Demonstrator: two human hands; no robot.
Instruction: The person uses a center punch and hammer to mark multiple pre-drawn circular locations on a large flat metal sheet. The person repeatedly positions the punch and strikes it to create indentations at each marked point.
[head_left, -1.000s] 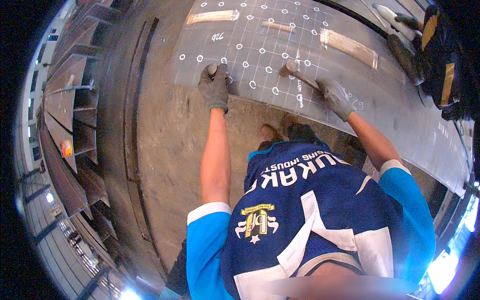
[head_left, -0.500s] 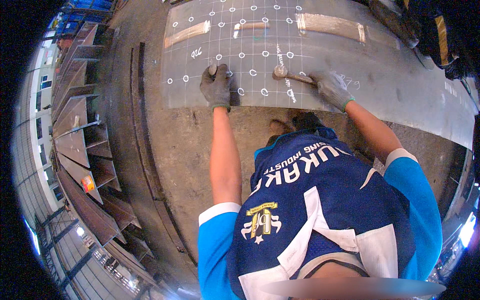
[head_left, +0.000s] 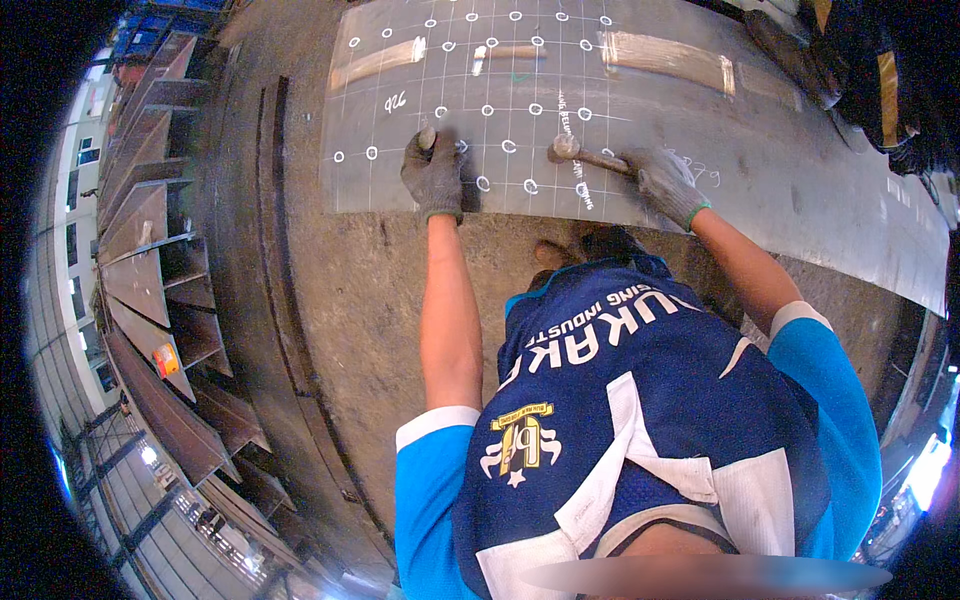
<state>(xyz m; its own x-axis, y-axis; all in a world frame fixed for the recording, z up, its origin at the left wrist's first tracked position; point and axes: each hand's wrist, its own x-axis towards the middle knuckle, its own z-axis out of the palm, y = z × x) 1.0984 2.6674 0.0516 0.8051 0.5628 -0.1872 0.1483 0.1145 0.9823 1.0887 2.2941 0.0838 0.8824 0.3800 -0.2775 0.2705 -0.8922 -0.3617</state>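
Observation:
A large grey steel plate [head_left: 850, 190] lies in front of me, marked with white grid lines and small chalk circles. In a grey work glove, my left hand [head_left: 433, 178] is closed round a short metal punch [head_left: 427, 138]; its round top shows above the fist, and its lower end is hidden. My right hand [head_left: 664, 186], also gloved, grips the handle of a hammer [head_left: 566, 148]. The hammer head is to the right of the punch, apart from it, over the marked part of the plate.
Stacked steel beams [head_left: 140, 270] line the left side, with an orange-yellow packet [head_left: 165, 360] on one. A long dark rail [head_left: 275, 200] runs along the floor between them and the plate. At the upper right, another person's dark-clothed legs [head_left: 800, 65] are beside the plate.
My view has shifted slightly, so the plate and the beams appear a little displaced. Both hands keep their grips, and the hammer stays nearly in place.

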